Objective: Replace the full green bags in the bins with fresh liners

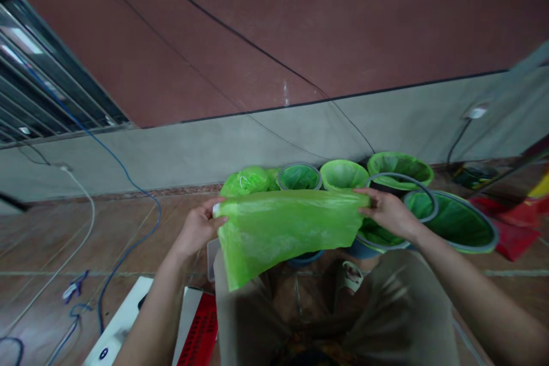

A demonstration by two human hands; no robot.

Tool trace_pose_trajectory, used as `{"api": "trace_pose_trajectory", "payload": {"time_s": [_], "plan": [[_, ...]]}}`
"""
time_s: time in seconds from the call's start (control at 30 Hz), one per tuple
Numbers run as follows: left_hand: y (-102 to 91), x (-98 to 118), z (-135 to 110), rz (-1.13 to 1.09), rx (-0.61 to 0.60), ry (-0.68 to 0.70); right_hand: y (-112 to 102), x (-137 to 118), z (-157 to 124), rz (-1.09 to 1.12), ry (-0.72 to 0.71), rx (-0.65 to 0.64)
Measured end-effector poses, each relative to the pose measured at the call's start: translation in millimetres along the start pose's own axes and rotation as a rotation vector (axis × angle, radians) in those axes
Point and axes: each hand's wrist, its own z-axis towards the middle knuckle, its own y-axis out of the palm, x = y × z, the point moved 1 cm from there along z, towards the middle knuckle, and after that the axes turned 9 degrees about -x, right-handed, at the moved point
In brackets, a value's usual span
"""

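Note:
I hold a thin green plastic bag (283, 229) stretched between both hands, in front of my knees. My left hand (199, 227) pinches its left top corner. My right hand (388, 211) grips its right top corner. The bag hangs down slack toward the lower left. Behind it stand several grey bins lined with green bags: one (299, 177), one (344, 174), one (401, 167) along the wall, and a large one (457, 223) to the right. A tied-up bundle of green bags (246, 181) lies at the left of that row.
A grey wall base (214, 148) runs behind the bins. Blue and white cables (124, 229) trail over the tiled floor at left. A white board (124, 320) and a red crate (201, 334) sit by my left leg. Red items (510, 223) lie at right.

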Motion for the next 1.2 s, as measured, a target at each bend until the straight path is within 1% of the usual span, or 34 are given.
{"api": "trace_pose_trajectory", "payload": {"time_s": [0.03, 0.1, 0.17, 0.23, 0.3, 0.33, 0.43, 0.5, 0.53, 0.57, 0.63, 0.7, 0.77, 0.83, 0.87, 0.93, 1.0, 1.03, 1.1, 1.2], "plan": [[0.1, 0.7, 1.3, 0.125, 0.030, 0.016, -1.5, 0.5, -0.9, -0.119, -0.008, 0.016], [0.3, 3.7, 3.4, 0.367, 0.098, 0.053, -4.0, 0.9, -3.3, -0.250, -0.021, 0.042], [0.4, 7.1, 4.7, 0.531, 0.169, 0.103, -6.3, 1.6, -6.2, -0.289, -0.047, 0.089], [-0.7, 9.4, 4.7, 0.586, 0.244, 0.180, -8.6, 2.3, -9.2, -0.254, -0.074, 0.132], [-2.9, 10.5, 3.3, 0.547, 0.280, 0.260, -11.0, 1.5, -12.5, -0.158, -0.121, 0.161], [-4.2, 11.0, 2.0, 0.502, 0.272, 0.295, -12.2, 0.2, -14.2, -0.088, -0.145, 0.165], [-8.2, 14.0, -3.2, 0.306, 0.185, 0.349, -13.9, -6.4, -18.4, 0.196, -0.184, 0.155], [-9.4, 16.5, -5.6, 0.159, 0.136, 0.333, -12.5, -11.3, -18.5, 0.390, -0.151, 0.180], [-9.3, 17.5, -5.8, 0.107, 0.141, 0.319, -10.7, -13.2, -17.1, 0.458, -0.118, 0.208], [-8.7, 18.1, -5.3, 0.083, 0.172, 0.306, -8.0, -14.6, -14.7, 0.498, -0.084, 0.243], [-6.3, 18.1, -2.4, 0.128, 0.283, 0.296, 0.3, -14.8, -6.7, 0.500, -0.026, 0.317], [-2.2, 15.1, 2.3, 0.256, 0.386, 0.259, 13.9, -9.9, 4.5, 0.452, 0.005, 0.355], [2.2, 7.8, 8.0, 0.377, 0.420, 0.165, 33.7, 1.0, 16.6, 0.408, 0.032, 0.344], [5.8, -3.8, 14.0, 0.444, 0.395, 0.065, 59.8, 15.8, 27.2, 0.377, 0.088, 0.267], [7.2, -10.5, 17.0, 0.461, 0.373, 0.026, 74.6, 23.6, 31.6, 0.378, 0.133, 0.207], [9.5, -23.6, 23.0, 0.510, 0.332, -0.050, 105.8, 37.0, 38.8, 0.344, 0.248, 0.045], [12.0, -33.8, 29.1, 0.609, 0.321, -0.138, 134.9, 46.8, 45.0, 0.280, 0.380, -0.073], [13.8, -37.2, 32.4, 0.673, 0.322, -0.181, 147.3, 50.4, 48.4, 0.250, 0.435, -0.109], [19.6, -40.7, 40.2, 0.795, 0.320, -0.243, 166.3, 56.1, 56.5, 0.206, 0.498, -0.150], [34.8, -42.3, 55.4, 0.937, 0.268, -0.301, 178.7, 62.2, 69.8, 0.092, 0.529, -0.148]]}}
